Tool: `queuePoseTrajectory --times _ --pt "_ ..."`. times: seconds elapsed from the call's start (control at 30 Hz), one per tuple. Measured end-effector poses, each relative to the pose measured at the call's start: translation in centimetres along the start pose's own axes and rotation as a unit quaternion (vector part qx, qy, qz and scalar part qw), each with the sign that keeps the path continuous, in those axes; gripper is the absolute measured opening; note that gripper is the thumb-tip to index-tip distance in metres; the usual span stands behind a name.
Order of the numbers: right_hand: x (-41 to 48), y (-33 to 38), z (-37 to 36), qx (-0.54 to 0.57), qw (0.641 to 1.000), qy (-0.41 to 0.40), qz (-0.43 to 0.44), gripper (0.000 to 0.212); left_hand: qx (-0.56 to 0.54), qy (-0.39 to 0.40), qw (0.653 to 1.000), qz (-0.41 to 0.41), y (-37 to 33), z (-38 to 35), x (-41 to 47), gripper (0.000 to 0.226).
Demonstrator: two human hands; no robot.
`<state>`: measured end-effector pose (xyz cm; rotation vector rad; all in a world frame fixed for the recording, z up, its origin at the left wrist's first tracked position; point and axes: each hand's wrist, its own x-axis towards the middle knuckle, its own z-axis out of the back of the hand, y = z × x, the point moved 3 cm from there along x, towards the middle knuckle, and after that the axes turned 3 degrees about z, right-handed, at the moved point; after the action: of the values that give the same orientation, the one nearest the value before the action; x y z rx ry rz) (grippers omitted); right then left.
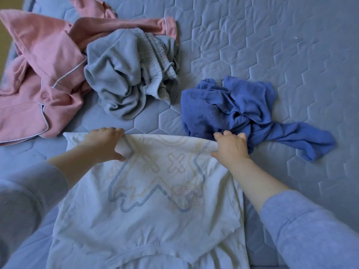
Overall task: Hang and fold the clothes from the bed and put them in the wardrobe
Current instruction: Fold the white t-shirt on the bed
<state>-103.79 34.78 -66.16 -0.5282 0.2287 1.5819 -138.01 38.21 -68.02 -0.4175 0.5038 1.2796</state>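
Left hand [105, 143] and right hand [230, 147] pinching white printed T-shirt [147, 216] folded edge, blue garment [233, 109] at 2 o'clock, quilted bed [272, 45]

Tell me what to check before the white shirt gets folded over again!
1. Left hand pinching the far edge of the white shirt: ok.
2. Right hand pinching the same edge: ok.
3. Far edge pulled straight between the hands: ok.
4. Shirt lying smooth: not ok, it is wrinkled under the right arm and bunched at the near end.
5. Blue top out of the way: not ok, it lies right against the right hand's fingers.
6. Pink pyjamas and grey clothes clear of the shirt: ok, they lie farther up the bed.
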Motion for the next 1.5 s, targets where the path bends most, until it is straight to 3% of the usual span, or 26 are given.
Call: queuePoseTrajectory --times 0.07,0.17,0.4,0.57,0.9,1.03,1.33,1.5 --pt "-0.6 -0.6 0.2 -0.026 1.000 -0.004 0.011 0.027 0.015 -0.003 1.000 0.002 0.9 0.2 -0.5 0.050" --pt "-1.9 -1.7 0.5 -0.009 1.000 -0.027 0.007 0.026 0.009 -0.021 0.999 0.023 1.9 0.4 -1.5 0.028" --pt "-5.4 -2.7 1.6 0.013 0.999 -0.038 -0.033 0.019 -0.019 -0.062 0.998 0.022 2.8 1.5 -4.8 0.024" --pt "-8.6 -2.7 1.8 0.028 0.995 -0.072 -0.057 0.010 -0.067 -0.116 0.991 -0.026 3.1 1.8 -8.0 0.018" --pt "-17.7 -2.6 0.4 0.041 0.991 -0.126 -0.013 0.025 -0.112 -0.181 0.977 -0.023 2.4 -0.4 -18.3 0.006" --pt "-21.6 -2.6 -1.3 0.069 0.990 -0.123 0.015 0.035 -0.126 -0.218 0.967 -0.030 0.9 -3.1 -23.0 0.015" --pt "-29.2 -1.1 -7.7 0.062 0.996 -0.053 0.031 0.042 -0.128 -0.161 0.978 -0.017 -1.3 -11.3 -29.7 0.019" --pt "-30.5 0.4 -13.2 0.039 0.999 0.016 0.017 0.039 -0.118 -0.077 0.990 0.013 -2.5 -17.5 -29.7 0.021"
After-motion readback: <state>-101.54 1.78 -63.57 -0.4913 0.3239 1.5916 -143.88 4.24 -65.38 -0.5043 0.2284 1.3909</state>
